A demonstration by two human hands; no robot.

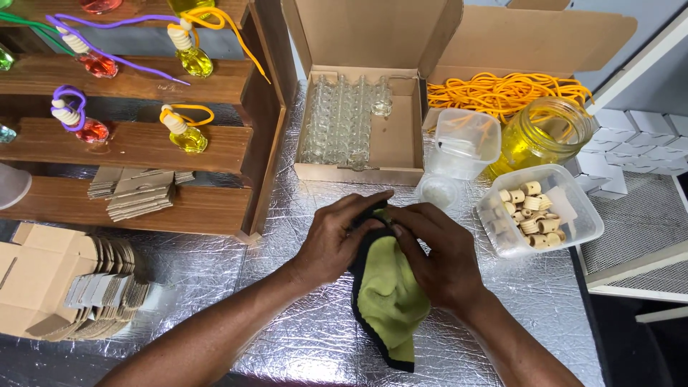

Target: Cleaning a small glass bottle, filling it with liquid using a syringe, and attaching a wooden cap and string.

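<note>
Both my hands meet over a green cloth with black edging (387, 294) at the middle of the foil-covered table (301, 337). My left hand (333, 236) and my right hand (437, 251) pinch the cloth's upper end, wrapped around something small that is hidden by the fingers. The rest of the cloth hangs down toward me. Just beyond my fingers stands a small clear round cup (438, 190).
An open cardboard box (398, 143) holds rows of small glass bottles (340, 122). To the right are a clear tub of wooden caps (537, 211), an empty tub (466, 140), a jar of yellow liquid (548, 132) and orange cords (502, 89). Wooden shelves (136, 143) at left carry filled bottles; flat cartons (64, 287) lie below.
</note>
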